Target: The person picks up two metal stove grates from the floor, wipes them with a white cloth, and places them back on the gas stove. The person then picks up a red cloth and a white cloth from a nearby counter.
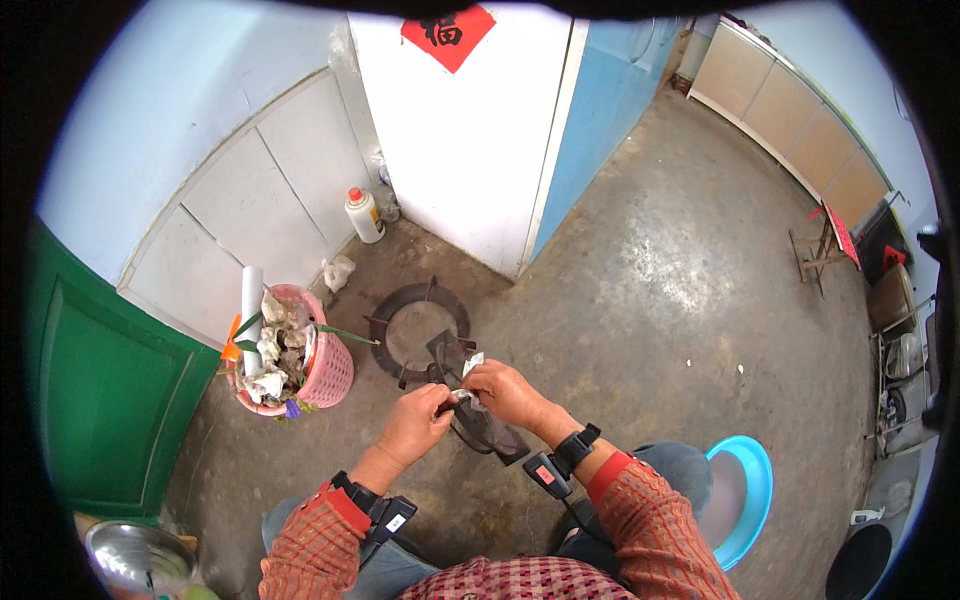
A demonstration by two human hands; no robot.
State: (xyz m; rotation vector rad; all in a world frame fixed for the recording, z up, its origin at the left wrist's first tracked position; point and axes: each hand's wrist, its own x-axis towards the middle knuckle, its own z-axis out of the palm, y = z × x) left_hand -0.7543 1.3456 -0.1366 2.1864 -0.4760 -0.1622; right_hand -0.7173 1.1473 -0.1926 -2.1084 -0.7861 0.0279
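My left hand (414,422) grips a thin dark part of a black metal object, perhaps a burner or frame piece, at the middle of the view. My right hand (511,393) is close beside it, its fingers pinching a crumpled white tissue or cloth (473,365) against the dark piece. Below both hands the dark metal object (511,448) extends, partly hidden by them. Just beyond the hands a round black metal ring (388,298) with short prongs lies on the concrete floor. What the fingertips cover cannot be made out.
A pink plastic basket (335,375) full of crumpled waste stands at the left, with a white bottle (365,217) with a red cap behind it. A light blue basin (762,480) sits at the right by my knee. A metal bowl (139,555) is at the lower left.
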